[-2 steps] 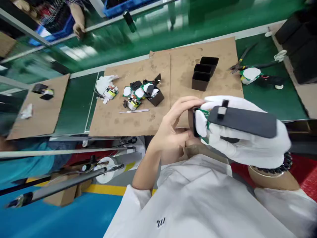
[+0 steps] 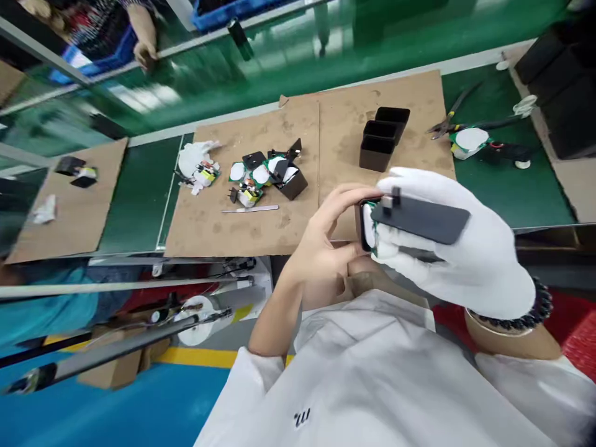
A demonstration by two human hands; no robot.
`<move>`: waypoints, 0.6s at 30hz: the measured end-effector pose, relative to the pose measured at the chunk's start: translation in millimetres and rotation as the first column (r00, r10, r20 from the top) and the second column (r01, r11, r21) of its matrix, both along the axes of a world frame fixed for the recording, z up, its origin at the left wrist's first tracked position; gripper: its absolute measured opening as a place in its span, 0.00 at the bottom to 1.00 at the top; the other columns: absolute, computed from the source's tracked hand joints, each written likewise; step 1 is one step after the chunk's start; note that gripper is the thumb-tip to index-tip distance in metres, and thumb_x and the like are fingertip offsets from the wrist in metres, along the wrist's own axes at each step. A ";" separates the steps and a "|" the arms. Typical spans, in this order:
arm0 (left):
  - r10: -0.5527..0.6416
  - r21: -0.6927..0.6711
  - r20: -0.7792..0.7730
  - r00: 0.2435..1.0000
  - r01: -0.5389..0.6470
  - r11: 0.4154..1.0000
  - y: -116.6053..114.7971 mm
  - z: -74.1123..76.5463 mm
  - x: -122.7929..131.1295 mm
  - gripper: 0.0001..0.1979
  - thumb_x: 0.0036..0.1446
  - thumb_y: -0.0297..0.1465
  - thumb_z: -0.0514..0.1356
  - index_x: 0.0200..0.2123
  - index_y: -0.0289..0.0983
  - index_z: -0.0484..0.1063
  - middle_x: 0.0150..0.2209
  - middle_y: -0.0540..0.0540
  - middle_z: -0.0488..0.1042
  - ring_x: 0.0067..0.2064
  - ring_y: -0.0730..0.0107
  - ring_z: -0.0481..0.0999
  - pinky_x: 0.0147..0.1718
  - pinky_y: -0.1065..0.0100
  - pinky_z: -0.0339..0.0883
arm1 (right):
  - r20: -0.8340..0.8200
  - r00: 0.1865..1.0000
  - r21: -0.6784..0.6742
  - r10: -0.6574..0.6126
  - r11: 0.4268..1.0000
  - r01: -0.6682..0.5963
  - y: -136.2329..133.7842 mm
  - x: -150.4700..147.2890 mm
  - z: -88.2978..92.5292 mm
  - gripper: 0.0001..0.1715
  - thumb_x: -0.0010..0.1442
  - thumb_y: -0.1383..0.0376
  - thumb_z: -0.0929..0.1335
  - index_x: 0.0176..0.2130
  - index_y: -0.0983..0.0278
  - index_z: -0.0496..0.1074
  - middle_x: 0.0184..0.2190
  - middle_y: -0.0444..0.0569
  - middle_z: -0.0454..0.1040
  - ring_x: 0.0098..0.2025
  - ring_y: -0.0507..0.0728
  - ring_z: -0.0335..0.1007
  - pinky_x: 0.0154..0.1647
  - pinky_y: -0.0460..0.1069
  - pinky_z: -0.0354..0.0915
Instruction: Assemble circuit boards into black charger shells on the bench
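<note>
My bare left hand (image 2: 321, 245) is wrapped round a dark plastic case (image 2: 359, 225), its open end facing right. In its white glove, my right hand (image 2: 484, 254) grips a circuit board with a white pad (image 2: 369, 225) and presses it at the case's mouth; part of the board is inside. A flat black cover plate (image 2: 426, 220) with a small block at one end lies over the gloved fingers. Whether the plate is joined to the board cannot be made out. The gloved fingertips are partly hidden behind the plate.
Several empty dark cases (image 2: 376, 152) stand on the cardboard (image 2: 339, 136). Left of them lie circuit board assemblies (image 2: 261, 175), a filled case (image 2: 292, 184) and a thin metal strip (image 2: 250, 209). Pliers (image 2: 449, 121) and another board (image 2: 469, 141) are at right. A co-worker's hand (image 2: 145, 54) rests across the bench.
My right hand has moved left toward the case, and the board sits deeper in it. The cover plate has shifted left and tilted. My left hand stays nearly still.
</note>
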State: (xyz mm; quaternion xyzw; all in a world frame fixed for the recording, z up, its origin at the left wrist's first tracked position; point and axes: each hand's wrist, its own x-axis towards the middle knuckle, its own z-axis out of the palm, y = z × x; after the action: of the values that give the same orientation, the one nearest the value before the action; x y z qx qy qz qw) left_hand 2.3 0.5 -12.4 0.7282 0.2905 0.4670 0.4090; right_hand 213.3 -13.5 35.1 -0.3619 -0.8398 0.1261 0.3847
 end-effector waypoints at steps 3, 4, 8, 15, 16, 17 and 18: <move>0.072 -0.101 -0.007 0.997 -0.072 0.992 4.0 -20.5 6.2 0.32 0.56 0.41 0.70 0.62 0.45 0.67 0.63 0.43 0.71 0.67 0.48 0.69 0.67 0.51 0.63 | 0.222 0.975 0.060 0.009 0.998 -0.023 10.8 3.1 -12.2 0.13 0.61 0.60 0.73 0.44 0.63 0.76 0.67 0.60 0.66 0.66 0.73 0.67 0.58 0.67 0.73; 0.105 -0.135 -0.011 0.994 -0.106 0.985 6.4 -27.4 9.1 0.33 0.54 0.41 0.71 0.62 0.44 0.67 0.64 0.42 0.71 0.67 0.48 0.69 0.68 0.50 0.62 | 0.285 0.959 0.025 0.001 1.000 -0.008 13.7 4.0 -18.2 0.14 0.60 0.60 0.74 0.44 0.64 0.76 0.69 0.64 0.63 0.67 0.75 0.66 0.57 0.68 0.74; 0.184 -0.213 0.000 0.983 -0.180 0.960 16.6 -47.6 20.7 0.32 0.53 0.41 0.72 0.59 0.40 0.69 0.61 0.39 0.74 0.64 0.51 0.72 0.65 0.52 0.65 | 0.339 0.940 -0.142 -0.020 0.987 0.072 21.9 7.4 -44.1 0.25 0.59 0.61 0.75 0.55 0.64 0.75 0.69 0.67 0.61 0.68 0.76 0.63 0.57 0.69 0.73; 0.220 -0.265 -0.054 0.974 -0.226 0.937 18.8 -47.2 24.1 0.31 0.48 0.30 0.74 0.56 0.38 0.71 0.57 0.41 0.77 0.59 0.55 0.77 0.62 0.56 0.69 | -0.191 0.982 -0.248 -0.004 0.968 -0.044 32.5 31.9 -37.7 0.19 0.61 0.63 0.75 0.52 0.55 0.79 0.66 0.51 0.70 0.65 0.66 0.70 0.66 0.62 0.68; 0.215 -0.272 -0.058 0.975 -0.223 0.936 19.3 -46.6 23.3 0.32 0.47 0.28 0.74 0.56 0.38 0.71 0.56 0.41 0.78 0.58 0.56 0.77 0.62 0.56 0.69 | -0.282 0.959 -0.247 -0.024 0.968 -0.049 34.4 34.5 -34.5 0.18 0.61 0.65 0.75 0.51 0.55 0.79 0.63 0.49 0.73 0.64 0.65 0.71 0.67 0.60 0.68; 0.210 -0.276 -0.059 0.976 -0.218 0.936 19.8 -46.3 22.5 0.32 0.46 0.27 0.74 0.55 0.38 0.72 0.56 0.42 0.78 0.58 0.56 0.77 0.62 0.56 0.69 | -0.319 0.947 -0.256 -0.042 0.966 -0.044 36.0 35.5 -32.6 0.18 0.61 0.66 0.75 0.52 0.55 0.79 0.60 0.49 0.76 0.64 0.64 0.72 0.68 0.59 0.67; 0.207 -0.276 -0.058 0.977 -0.215 0.937 20.2 -46.3 22.3 0.32 0.45 0.27 0.74 0.55 0.38 0.72 0.56 0.42 0.78 0.58 0.56 0.78 0.62 0.56 0.69 | -0.307 0.950 -0.275 -0.051 0.961 -0.037 36.9 34.9 -32.3 0.20 0.60 0.66 0.75 0.52 0.56 0.79 0.59 0.48 0.77 0.64 0.63 0.72 0.68 0.59 0.67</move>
State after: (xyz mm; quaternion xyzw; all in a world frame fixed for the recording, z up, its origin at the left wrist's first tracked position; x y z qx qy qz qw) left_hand 24.6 20.7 -58.7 0.6338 0.4360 0.4520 0.4515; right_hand 248.2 23.4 2.9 -0.3908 -0.7412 0.2965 0.4582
